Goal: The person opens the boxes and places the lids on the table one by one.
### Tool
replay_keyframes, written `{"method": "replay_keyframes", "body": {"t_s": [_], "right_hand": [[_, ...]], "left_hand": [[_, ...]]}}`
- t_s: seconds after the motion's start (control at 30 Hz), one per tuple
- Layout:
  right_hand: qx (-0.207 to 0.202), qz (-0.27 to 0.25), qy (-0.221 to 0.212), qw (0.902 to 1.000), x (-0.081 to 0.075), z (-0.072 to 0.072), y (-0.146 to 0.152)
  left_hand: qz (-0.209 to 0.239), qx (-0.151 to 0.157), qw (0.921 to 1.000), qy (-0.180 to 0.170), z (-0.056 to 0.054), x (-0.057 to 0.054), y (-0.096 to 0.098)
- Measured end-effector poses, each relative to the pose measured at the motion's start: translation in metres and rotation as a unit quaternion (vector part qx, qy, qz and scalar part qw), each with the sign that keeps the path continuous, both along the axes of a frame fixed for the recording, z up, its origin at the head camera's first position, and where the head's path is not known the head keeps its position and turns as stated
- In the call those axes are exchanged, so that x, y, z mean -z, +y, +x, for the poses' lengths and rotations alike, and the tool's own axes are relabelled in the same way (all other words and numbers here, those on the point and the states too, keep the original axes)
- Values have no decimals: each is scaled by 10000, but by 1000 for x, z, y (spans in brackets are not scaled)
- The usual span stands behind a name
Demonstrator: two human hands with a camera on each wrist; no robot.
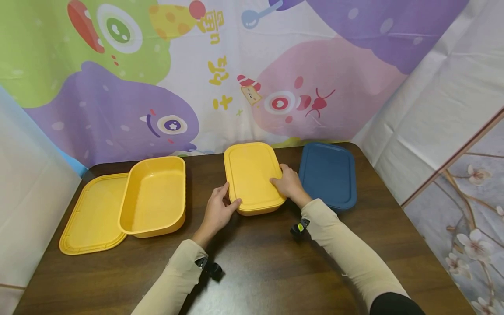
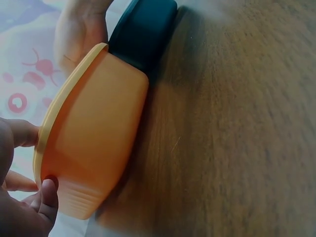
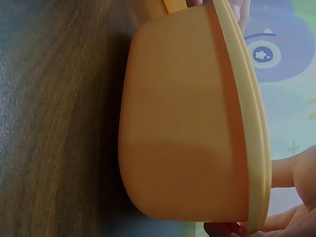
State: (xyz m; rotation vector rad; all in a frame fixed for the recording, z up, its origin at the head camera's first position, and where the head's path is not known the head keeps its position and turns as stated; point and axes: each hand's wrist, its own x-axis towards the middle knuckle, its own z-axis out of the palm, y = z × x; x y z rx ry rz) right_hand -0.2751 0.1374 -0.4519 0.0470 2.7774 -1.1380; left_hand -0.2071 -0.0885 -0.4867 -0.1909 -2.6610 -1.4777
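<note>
A yellow lidded box (image 1: 253, 173) stands on the table between both hands, its lid lying over the rim. My left hand (image 1: 217, 210) grips the near-left corner, thumb along the lid's edge. In the left wrist view, fingertips (image 2: 48, 195) reach under the rim of the box's orange-looking side (image 2: 101, 123). On the right edge, my right hand (image 1: 289, 183) holds the lid and rim, its thumb on top. The right wrist view has fingers curled beneath the rim at the corner of the box wall (image 3: 177, 118).
An uncovered yellow box (image 1: 157, 197) sits to the left, partly over a loose yellow lid (image 1: 92, 214). A dark blue lidded box (image 1: 327, 175) stands close on the right. Behind the wooden table (image 1: 256, 262) hangs a printed cloth (image 1: 220, 127).
</note>
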Motion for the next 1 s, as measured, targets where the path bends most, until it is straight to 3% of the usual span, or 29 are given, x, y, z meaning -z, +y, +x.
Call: {"method": "replay_keyframes", "body": {"t_s": [0.4,1.0], "right_hand": [[-70,-153,-27,9999,-2,13,2],[-55,-131,-74,9999,-3,36,3]], "left_hand": [[67,22,10000,-45,11,-3,-4],[164,132,9998,-55,25,3,-6]]}}
